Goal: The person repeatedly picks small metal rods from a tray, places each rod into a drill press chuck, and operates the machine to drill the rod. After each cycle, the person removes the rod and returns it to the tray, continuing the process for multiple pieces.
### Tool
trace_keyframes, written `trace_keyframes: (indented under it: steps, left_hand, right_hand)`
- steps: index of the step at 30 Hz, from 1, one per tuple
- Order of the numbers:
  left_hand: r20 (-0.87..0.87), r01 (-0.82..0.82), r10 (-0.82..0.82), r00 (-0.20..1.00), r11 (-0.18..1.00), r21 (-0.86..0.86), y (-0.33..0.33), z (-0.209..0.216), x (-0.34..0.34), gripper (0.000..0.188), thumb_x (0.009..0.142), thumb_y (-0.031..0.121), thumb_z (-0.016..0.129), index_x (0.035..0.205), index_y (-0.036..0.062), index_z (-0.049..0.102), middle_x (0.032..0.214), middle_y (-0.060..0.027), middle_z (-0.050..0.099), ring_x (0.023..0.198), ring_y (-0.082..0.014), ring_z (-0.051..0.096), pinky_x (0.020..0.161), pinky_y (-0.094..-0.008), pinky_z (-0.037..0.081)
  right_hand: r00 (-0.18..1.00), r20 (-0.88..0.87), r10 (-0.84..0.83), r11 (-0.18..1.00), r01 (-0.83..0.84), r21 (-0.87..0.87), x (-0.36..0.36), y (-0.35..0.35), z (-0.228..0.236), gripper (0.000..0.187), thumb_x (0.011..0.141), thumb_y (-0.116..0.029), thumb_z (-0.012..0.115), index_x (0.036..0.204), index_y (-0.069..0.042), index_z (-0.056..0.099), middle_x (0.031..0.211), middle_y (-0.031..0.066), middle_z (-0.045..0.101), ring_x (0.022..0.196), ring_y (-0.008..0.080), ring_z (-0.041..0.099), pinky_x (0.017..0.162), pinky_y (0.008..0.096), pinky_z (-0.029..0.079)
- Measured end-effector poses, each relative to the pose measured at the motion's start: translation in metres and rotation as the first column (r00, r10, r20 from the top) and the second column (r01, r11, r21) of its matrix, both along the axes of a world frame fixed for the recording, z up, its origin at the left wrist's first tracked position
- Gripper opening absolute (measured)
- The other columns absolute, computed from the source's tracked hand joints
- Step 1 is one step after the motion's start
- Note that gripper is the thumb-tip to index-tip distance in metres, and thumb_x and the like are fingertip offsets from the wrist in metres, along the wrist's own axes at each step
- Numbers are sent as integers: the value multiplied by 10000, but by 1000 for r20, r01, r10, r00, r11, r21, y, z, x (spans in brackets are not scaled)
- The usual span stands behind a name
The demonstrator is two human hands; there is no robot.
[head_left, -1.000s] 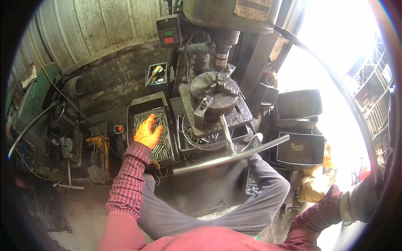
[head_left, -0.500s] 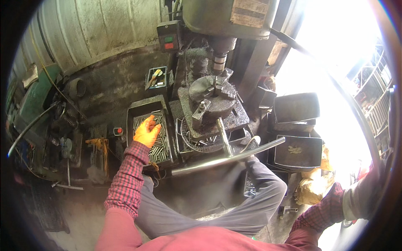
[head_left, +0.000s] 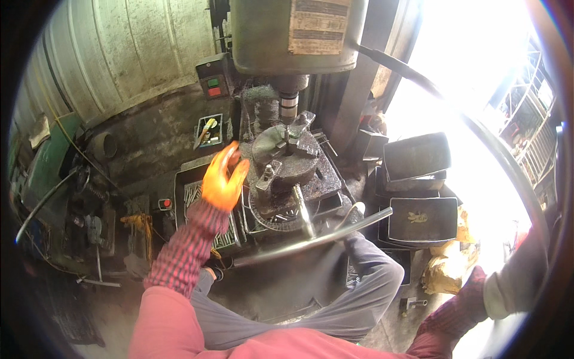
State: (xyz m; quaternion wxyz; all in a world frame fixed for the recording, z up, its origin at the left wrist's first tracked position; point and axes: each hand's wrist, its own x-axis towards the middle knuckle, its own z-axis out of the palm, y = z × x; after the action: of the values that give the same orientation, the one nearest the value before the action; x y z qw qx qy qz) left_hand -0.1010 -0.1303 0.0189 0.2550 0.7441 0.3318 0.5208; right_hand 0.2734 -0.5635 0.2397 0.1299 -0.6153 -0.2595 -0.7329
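Observation:
My left hand [head_left: 223, 181], in an orange glove, is raised over the right edge of a bin of short metal pins [head_left: 224, 240]. Its thumb and fingers curl toward each other beside the round chuck [head_left: 286, 157] on the drill press table; whatever lies between them cannot be made out. Above the chuck hangs the drill spindle [head_left: 289, 107]. At the dim right rim, my right hand [head_left: 521, 272], in a greyish glove, closes around the end of the long curved lever [head_left: 499, 140]; its fingers show poorly.
A shiny bar handle [head_left: 317, 239] crosses in front of the chuck, above my knees. Dark trays [head_left: 417, 157] stand at the right, one with a glove [head_left: 417, 217] in it. A switch box [head_left: 213, 81] and a small tray [head_left: 208, 130] sit behind. Tools crowd the left.
My left hand has risen out of the pin bin and moved up and right toward the chuck. The view has shifted, so the machine appears farther left. My right hand stays at the lever.

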Motion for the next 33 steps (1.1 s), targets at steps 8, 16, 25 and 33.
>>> trace_keyframes:
  steps: [8, 16, 25, 33]
  left_hand:
    - [-642, 353, -346, 684, 927, -124, -137, -79, -34, 698, 848, 519, 845, 1287, 2, 684, 1093, -192, 729, 1008, -401, 701, 893, -478, 566]
    - [-536, 422, -428, 728, 895, -141, -121, -178, -15, 364, 816, 125, 746, 1175, 65, 745, 1030, -146, 763, 971, -370, 732, 873, -467, 607]
    - [-535, 444, -438, 723, 887, -125, -129, -73, 0, 595, 834, 325, 863, 1299, 8, 669, 1125, -210, 729, 1009, -362, 710, 843, -468, 566]
    - [-474, 11, -135, 870, 967, -254, 72, 36, 97, 644, 861, 483, 853, 1304, 46, 690, 1075, -131, 736, 1026, -288, 711, 891, -416, 569]
  right_hand:
    - [-874, 162, 459, -62, 151, 987, -27, 190, -170, 556, 1088, -507, 544, 1336, -12, 595, 1204, 104, 694, 1088, 230, 661, 1004, 397, 526]
    - [-795, 606, -33, -284, 588, 757, -80, 228, -198, 854, 1037, -759, 403, 634, -38, 618, 502, -1, 438, 364, 169, 321, 420, 379, 345]
    - [-916, 345, 204, -34, 345, 938, -114, 235, -161, 797, 1022, -763, 451, 613, -94, 594, 505, 104, 522, 416, 251, 496, 428, 398, 491]
    - [-951, -109, 290, 15, -110, 994, -131, 221, -164, 970, 996, -834, 389, 1105, 72, 719, 764, 148, 694, 719, 254, 707, 672, 369, 609]
